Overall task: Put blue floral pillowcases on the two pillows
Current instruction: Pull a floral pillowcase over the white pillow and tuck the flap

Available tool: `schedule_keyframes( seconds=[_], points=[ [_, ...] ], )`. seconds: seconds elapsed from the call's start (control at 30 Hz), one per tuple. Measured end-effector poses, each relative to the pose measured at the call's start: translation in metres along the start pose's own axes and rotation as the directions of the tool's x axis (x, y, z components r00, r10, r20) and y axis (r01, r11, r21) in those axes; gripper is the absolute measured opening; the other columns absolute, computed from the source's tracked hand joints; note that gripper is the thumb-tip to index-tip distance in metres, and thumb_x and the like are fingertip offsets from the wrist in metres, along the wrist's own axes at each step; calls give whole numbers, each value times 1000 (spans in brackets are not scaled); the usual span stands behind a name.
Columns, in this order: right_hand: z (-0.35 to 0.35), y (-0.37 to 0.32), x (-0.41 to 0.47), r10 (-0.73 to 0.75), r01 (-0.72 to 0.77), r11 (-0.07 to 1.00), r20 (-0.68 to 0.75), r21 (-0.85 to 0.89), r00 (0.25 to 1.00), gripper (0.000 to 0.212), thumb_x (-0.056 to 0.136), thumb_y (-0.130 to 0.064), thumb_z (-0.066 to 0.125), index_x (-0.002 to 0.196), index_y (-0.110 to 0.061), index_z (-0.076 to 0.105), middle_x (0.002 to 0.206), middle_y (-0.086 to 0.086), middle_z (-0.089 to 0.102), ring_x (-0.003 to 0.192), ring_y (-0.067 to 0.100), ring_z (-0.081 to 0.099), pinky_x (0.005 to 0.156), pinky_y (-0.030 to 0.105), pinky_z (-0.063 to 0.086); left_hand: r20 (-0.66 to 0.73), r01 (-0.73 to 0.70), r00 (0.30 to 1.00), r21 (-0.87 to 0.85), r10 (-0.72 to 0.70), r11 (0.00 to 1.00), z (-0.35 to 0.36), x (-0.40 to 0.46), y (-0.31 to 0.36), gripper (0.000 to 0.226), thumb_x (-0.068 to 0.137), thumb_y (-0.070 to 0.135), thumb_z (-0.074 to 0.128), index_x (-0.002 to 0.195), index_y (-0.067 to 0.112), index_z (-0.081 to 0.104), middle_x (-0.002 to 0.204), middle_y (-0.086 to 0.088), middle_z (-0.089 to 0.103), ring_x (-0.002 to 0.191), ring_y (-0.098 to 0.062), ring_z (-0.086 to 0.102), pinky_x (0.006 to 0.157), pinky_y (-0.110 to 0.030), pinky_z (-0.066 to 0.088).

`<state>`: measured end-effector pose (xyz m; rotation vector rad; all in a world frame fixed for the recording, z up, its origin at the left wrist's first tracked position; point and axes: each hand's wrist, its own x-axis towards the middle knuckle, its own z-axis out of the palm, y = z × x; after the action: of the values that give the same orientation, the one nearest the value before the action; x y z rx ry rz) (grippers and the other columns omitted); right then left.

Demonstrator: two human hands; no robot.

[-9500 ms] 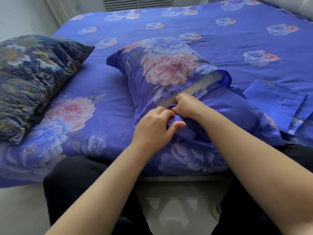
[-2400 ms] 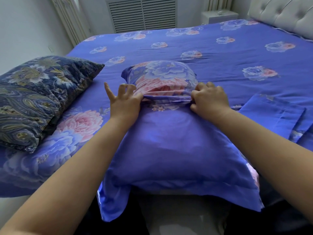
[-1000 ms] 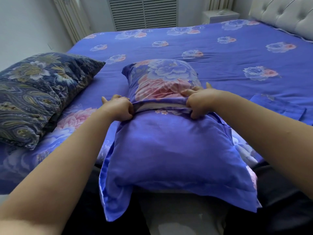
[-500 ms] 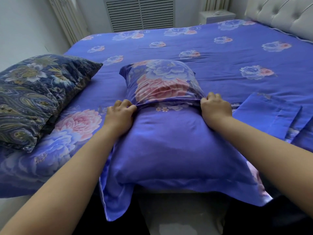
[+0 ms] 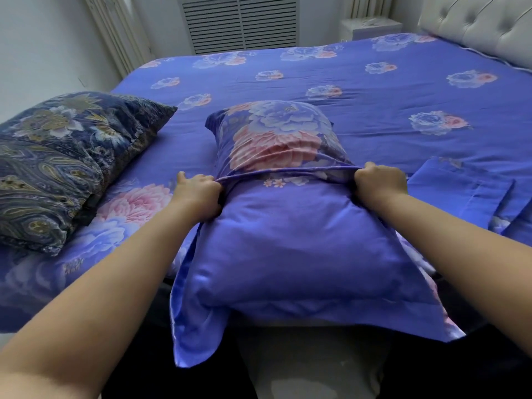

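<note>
First pillow [image 5: 276, 203] nearly cased; pillowcase [image 5: 288, 254] opening edge gripped by left hand [image 5: 198, 194] and right hand [image 5: 377, 182]. Dark-patterned pillow [image 5: 66, 165], left of it, uncased.

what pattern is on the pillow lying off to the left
Dark navy with gold paisley and pale flowers: the dark pillow, seen in the head view.

No readable text, label, brand, number or sign anywhere in view.
</note>
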<state>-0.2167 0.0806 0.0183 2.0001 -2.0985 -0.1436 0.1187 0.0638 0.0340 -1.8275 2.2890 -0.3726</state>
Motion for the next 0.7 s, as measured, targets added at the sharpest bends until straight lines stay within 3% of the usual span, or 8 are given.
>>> schedule_keyframes(
  seconds=[0.07, 0.17, 0.27, 0.37, 0.47, 0.57, 0.67, 0.7],
  points=[
    [8, 8, -2, 39, -32, 996, -91, 81, 995, 28, 92, -22, 50, 106, -1, 63, 104, 17, 58, 94, 36, 62, 64, 34, 34, -258, 66, 964, -25, -70, 998, 11, 0, -2, 12, 79, 17, 55, 82, 12, 66, 84, -9, 58, 79, -29, 60, 82, -42, 36],
    [20, 5, -3, 96, -72, 986, -158, 149, 983, 26, 93, -18, 49, 99, 4, 61, 104, 21, 56, 92, 39, 60, 62, 37, 32, -408, 124, 903, -55, -136, 991, 28, -6, 0, 8, 71, 13, 66, 66, 9, 61, 65, -10, 54, 51, -29, 56, 58, -34, 39],
    [27, -5, -4, 46, 12, 979, -283, 203, 958, 10, 84, 8, 50, 77, 11, 57, 90, 30, 51, 70, 42, 59, 52, 38, 31, -406, 127, 903, -61, -141, 990, 40, -6, 5, 9, 69, 1, 66, 63, 5, 61, 62, -12, 53, 52, -30, 57, 53, -35, 42],
    [33, -3, -1, 44, 49, 976, -409, 214, 912, 9, 72, 14, 53, 66, 8, 51, 74, 28, 49, 53, 38, 54, 44, 33, 30, -464, 131, 874, -61, -144, 990, 40, -4, 4, 6, 64, 0, 56, 62, 5, 57, 57, -11, 52, 48, -28, 56, 53, -35, 44],
    [34, 0, -3, 67, 60, 968, -482, 242, 874, 7, 72, 11, 50, 66, 6, 50, 75, 28, 50, 53, 39, 53, 42, 32, 31, -526, 108, 844, -25, -105, 994, 45, -6, 2, 10, 69, 0, 50, 66, 10, 52, 57, -8, 51, 46, -26, 54, 50, -31, 40],
    [34, 3, -5, 45, 131, 963, -619, 235, 784, 7, 72, 3, 54, 68, 1, 49, 78, 24, 51, 56, 37, 52, 39, 30, 32, -568, 65, 814, -118, -121, 991, 57, -9, -3, 13, 74, 5, 46, 64, 11, 53, 57, -9, 53, 45, -28, 55, 47, -30, 40],
    [30, 3, -2, -41, 280, 940, -753, 194, 657, 15, 81, -21, 57, 82, -11, 45, 84, 17, 56, 66, 35, 58, 40, 34, 42, -695, -55, 705, -253, -142, 966, 68, -13, -6, 10, 74, 4, 55, 68, 11, 50, 68, -12, 51, 48, -33, 51, 42, -32, 34],
    [27, 0, -1, -41, 336, 910, -753, 244, 657, 20, 81, -28, 57, 89, -13, 45, 91, 17, 57, 73, 36, 61, 44, 37, 45, -737, -115, 660, -288, -144, 951, 71, -13, -5, 10, 77, 6, 56, 76, 13, 49, 78, -11, 51, 58, -33, 52, 45, -34, 35]
  ],
)
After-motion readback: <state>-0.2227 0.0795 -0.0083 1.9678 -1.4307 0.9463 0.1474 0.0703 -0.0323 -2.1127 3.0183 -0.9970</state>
